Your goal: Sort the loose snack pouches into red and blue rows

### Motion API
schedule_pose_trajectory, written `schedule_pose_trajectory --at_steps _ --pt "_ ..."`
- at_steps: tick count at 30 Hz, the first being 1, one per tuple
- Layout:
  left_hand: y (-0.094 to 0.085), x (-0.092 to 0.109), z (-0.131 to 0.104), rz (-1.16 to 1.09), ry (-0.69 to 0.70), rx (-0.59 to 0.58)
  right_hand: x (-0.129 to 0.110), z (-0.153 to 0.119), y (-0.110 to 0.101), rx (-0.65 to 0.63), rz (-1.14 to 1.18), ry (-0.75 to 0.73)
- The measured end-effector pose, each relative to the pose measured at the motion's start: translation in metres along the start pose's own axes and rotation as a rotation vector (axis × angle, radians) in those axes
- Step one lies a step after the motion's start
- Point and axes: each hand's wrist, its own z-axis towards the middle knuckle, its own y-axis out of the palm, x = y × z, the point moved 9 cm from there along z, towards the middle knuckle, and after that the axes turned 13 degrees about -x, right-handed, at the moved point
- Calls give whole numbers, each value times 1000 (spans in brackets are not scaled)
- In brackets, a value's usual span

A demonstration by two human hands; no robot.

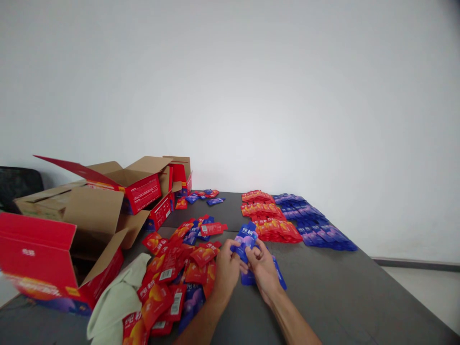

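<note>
A blue pouch (246, 235) with pale lettering and purple fruit is held up over the dark table, its top end pointing away from me. My left hand (229, 264) grips its left edge, and my right hand (261, 267) pinches its lower right side. Beneath my right hand lies another blue pouch (280, 276), partly hidden by the fingers. To the left of my left forearm spreads a loose heap of red pouches (158, 304) with several blue ones mixed in.
Rows of overlapping red pouches (275, 229) and blue pouches (325, 235) lie at the back right. Opened red cartons (36, 249) crowd the left side. A pale green cloth (117, 297) lies beside the heap. The table's right edge (402, 290) slants toward me.
</note>
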Motion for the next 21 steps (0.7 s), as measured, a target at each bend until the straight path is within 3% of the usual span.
schedule_pose_trajectory --at_steps 6,13,21 --pt "-8 12 0 151 43 -6 -2 -2 -5 41 -39 11" --pt "-11 18 1 145 72 -43 -11 -6 15 -113 -7 -10" --pt "-7 9 11 -107 -16 -280 -32 -9 27 -191 -25 -29"
